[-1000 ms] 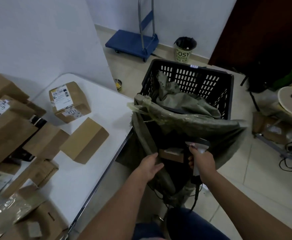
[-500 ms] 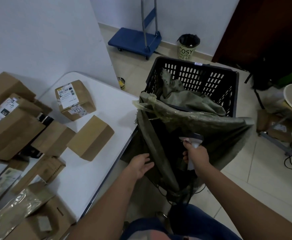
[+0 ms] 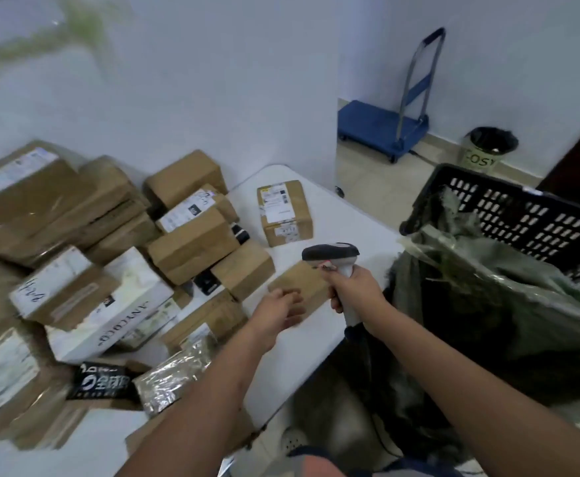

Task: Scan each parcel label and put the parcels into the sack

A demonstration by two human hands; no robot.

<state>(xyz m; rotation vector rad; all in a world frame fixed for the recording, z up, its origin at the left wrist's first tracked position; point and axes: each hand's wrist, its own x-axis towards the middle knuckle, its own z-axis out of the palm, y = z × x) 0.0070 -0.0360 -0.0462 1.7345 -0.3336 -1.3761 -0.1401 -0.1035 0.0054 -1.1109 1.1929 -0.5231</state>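
Many brown cardboard parcels (image 3: 192, 242) left beside grey-green sack (image 3: 508, 304); right grip (image 3: 354, 290) clasping grey handheld scanner (image 3: 333, 256), left grip (image 3: 278, 308) loose, empty.

I can read "COSY" on the round bin (image 3: 480, 160) on the floor. The white box (image 3: 109, 316) on my desk says "JNYCOCO". The other labels are too blurry to read.

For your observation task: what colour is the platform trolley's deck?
Blue trolley deck, head view.
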